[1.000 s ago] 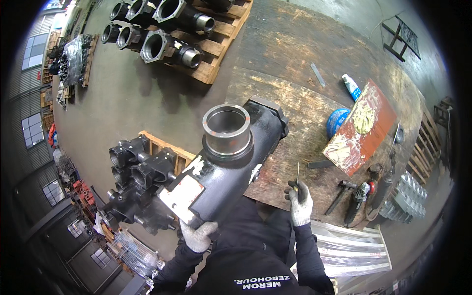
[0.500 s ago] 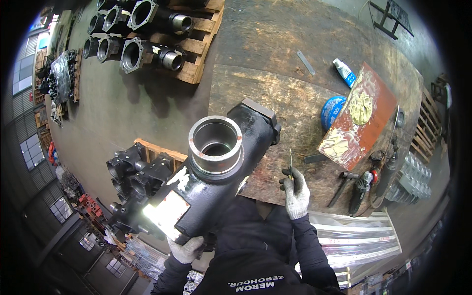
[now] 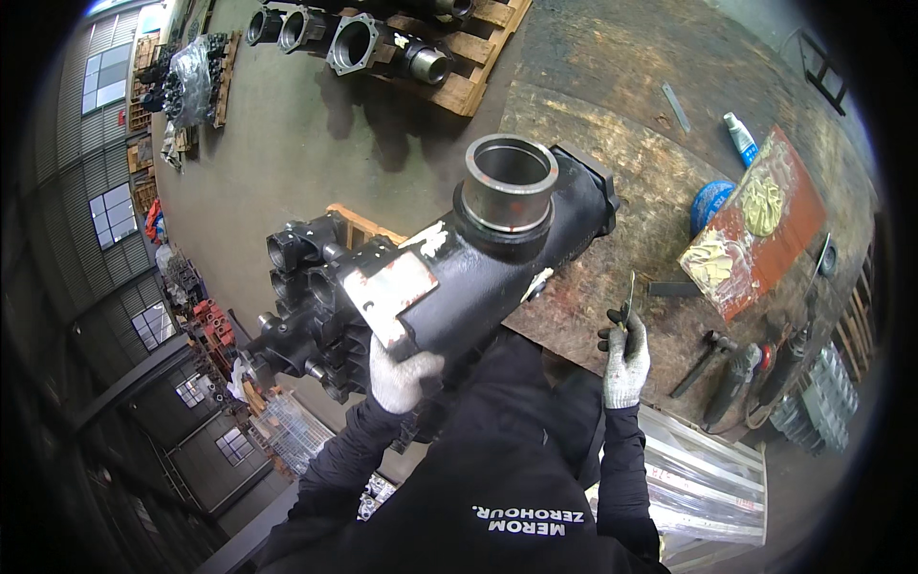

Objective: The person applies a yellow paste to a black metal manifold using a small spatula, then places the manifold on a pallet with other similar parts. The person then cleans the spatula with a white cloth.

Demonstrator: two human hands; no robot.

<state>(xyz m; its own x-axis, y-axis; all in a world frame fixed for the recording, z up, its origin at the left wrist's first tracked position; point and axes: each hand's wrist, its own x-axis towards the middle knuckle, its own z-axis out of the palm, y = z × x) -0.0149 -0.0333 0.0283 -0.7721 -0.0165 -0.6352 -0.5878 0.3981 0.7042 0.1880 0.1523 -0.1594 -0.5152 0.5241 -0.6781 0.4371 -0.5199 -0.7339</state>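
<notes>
Black casting at counter edge, left hand on its end, thin tool in right

Black casting (image 3: 488, 277) ran slantwise, lower left to upper right: far end over the counter (image 3: 602, 105), near end jutting past the edge. What bore its weight was hidden. Bare-metal collar (image 3: 507, 204) stood up from it, open end on top. Whitish patch (image 3: 397, 287) sat on the near end, smaller pale smears close to the collar.

Left hand (image 3: 402, 378), gloved, touched the near end, thumb out to the right. Fingers partly hidden, so couldn't tell how far that grip was closed. Right hand (image 3: 626, 368), gloved, well apart from the casting: grip clenched on a thin tool (image 3: 629, 298), blade pointing up.

On the counter, right side: reddish board (image 3: 789, 244) with yellowish paste (image 3: 762, 206), tilted against a blue tin (image 3: 709, 206) or just over it, couldn't tell. Bottle (image 3: 740, 139) and metal strip (image 3: 676, 108) beyond; dark block (image 3: 674, 289) just left of the board; hammer (image 3: 701, 364) and grinder (image 3: 734, 383) nearer the person. More castings (image 3: 356, 48) lay on a wooden pallet (image 3: 478, 46), top.
</notes>
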